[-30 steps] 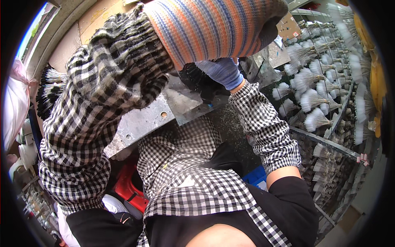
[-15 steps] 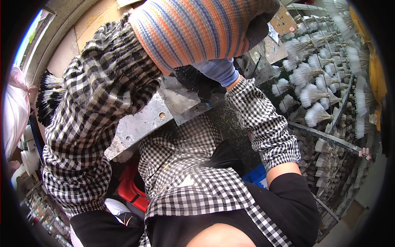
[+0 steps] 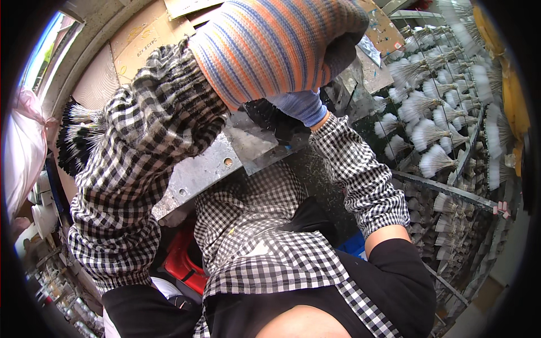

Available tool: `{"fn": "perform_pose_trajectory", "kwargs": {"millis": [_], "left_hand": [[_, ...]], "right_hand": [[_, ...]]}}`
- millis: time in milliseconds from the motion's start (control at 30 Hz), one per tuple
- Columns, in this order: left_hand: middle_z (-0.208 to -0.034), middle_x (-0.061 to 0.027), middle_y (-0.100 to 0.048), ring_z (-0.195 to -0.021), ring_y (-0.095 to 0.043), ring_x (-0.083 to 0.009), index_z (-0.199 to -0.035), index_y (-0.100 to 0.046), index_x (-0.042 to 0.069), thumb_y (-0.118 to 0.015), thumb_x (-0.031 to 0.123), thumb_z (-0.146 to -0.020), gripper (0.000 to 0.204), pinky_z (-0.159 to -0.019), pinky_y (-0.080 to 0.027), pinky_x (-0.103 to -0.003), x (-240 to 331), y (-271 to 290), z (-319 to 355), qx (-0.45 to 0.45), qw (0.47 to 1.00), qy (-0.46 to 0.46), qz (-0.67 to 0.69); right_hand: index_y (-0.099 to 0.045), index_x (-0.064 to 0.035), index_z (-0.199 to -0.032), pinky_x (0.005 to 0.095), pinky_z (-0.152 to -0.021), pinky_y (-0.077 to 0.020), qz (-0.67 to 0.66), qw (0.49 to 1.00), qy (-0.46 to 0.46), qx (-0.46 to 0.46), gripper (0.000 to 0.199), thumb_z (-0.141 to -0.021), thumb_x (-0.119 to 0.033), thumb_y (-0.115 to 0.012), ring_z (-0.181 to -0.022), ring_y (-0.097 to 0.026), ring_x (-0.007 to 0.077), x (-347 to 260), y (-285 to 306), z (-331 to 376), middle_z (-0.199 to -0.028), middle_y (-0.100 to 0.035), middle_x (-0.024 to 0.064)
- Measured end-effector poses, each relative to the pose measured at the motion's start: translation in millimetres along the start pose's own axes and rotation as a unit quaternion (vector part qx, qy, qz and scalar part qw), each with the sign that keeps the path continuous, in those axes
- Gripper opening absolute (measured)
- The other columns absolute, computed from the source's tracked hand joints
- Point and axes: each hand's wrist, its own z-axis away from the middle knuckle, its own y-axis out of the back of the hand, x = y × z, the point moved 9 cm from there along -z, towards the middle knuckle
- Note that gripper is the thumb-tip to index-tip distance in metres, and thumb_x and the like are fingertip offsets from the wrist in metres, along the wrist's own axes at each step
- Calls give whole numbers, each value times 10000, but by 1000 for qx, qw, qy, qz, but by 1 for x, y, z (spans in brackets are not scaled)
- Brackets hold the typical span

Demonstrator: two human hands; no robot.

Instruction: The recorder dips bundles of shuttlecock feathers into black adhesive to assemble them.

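Note:
My left hand (image 3: 276, 48), in a knitted glove striped orange, blue and grey, is raised close to the camera. Its dark fingers curl downward at the right end, and whatever they may hold is hidden. Below and behind it is my right hand (image 3: 301, 107) in a blue knitted glove, its fingers covered by the left one. Both hands are over the metal work plate (image 3: 205, 164), which has round holes. A dark, fuzzy-looking mass (image 3: 273, 119) lies beneath the gloves, too shaded to name. Greyish plastic sheeting (image 3: 248, 141) covers part of the bench.
At the right a rack (image 3: 479, 194) holds rows of white-bristled brushes (image 3: 437, 158). Black-bristled bundles (image 3: 84, 132) stand at the left beside a pinkish plastic bag (image 3: 28, 141). Cardboard (image 3: 143, 48) lies at the back. A red plastic seat (image 3: 186, 262) is by my legs.
The view has shifted slightly, showing more of the cardboard at the back. The dark end of my left glove has moved a little left; my right hand stays nearly in place beneath it.

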Motion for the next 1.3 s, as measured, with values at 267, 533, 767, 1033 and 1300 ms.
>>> {"fn": "perform_pose_trajectory", "kwargs": {"millis": [267,533,767,1033,1300], "left_hand": [[-745,-99,-607,-654,-622,-254,-885,-642,42,-639,91,-782,114,-605,-503,-371,20,13,-9,45,998,-37,4],[-1007,-127,-664,-959,-653,-241,-1125,-630,30,-670,225,-855,335,-855,-516,-366,57,57,23,33,938,141,316],[-1229,-102,-557,-1202,-514,-201,-1353,-472,4,-681,407,-886,651,-960,-479,-381,38,-19,254,-175,563,591,551],[-1144,-125,-631,-1000,-647,-235,-1256,-546,12,-628,217,-917,404,-870,-546,-420,25,-11,285,125,576,515,622],[-995,-60,-644,-945,-617,-283,-1146,-635,102,-624,178,-930,229,-869,-480,-414,-22,-36,389,93,869,486,1]], "right_hand": [[-702,-36,-1006,278,-813,-559,116,978,156,74,248,-817,-190,-752,-894,-697,153,-38,29,-10,-970,-727,65],[-680,-78,-994,383,-891,-520,59,973,213,70,248,-823,-256,-705,-901,-688,229,-85,35,-16,-933,-706,44],[-585,-120,-883,414,-958,-485,113,871,477,-21,192,-723,-213,-633,-918,-644,244,-203,-4,-20,-891,-619,46],[-549,-138,-1278,427,-1133,-359,148,804,567,-101,441,-855,-255,-519,-1223,-533,246,-258,-68,-6,-1222,-586,74],[-673,-155,-1146,433,-1030,-442,40,879,427,-208,330,-822,-162,-615,-1124,-593,248,-247,-54,66,-1128,-659,37]]}}
